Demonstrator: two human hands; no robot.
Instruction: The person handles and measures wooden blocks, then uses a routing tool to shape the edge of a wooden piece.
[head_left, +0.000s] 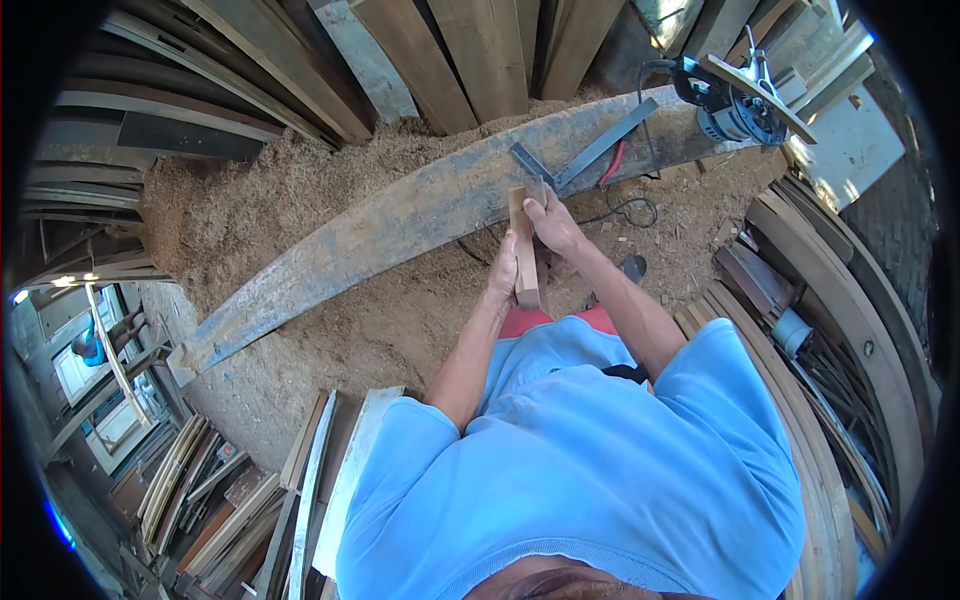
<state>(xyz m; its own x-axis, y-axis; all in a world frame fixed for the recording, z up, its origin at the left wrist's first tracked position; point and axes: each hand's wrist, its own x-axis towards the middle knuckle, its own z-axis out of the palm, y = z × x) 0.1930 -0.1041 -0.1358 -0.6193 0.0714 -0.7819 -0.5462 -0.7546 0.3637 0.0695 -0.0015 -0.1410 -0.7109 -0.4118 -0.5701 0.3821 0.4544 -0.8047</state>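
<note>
A short, pale wooden block (525, 284) stands out from my body near the long bench's front edge, held between both hands. My left hand (506, 264) is closed along the block's left side. On its right side, near the far end, my right hand (553, 222) is closed around it, with the thumb toward the top. Some fingers are hidden behind the wood. Just beyond my hands, a dark metal square (603, 145) lies on the worn long plank bench (400, 225). Beside the square rests a red-handled tool (612, 165), its kind unclear.
A circular saw (742, 112) sits at the bench's right end, its dark cord (632, 212) trailing below. Sawdust (240, 220) covers the ground. Boards (480, 60) lean beyond the bench; more timber (840, 270) is stacked at right and lower left. Another person (92, 345) is far left.
</note>
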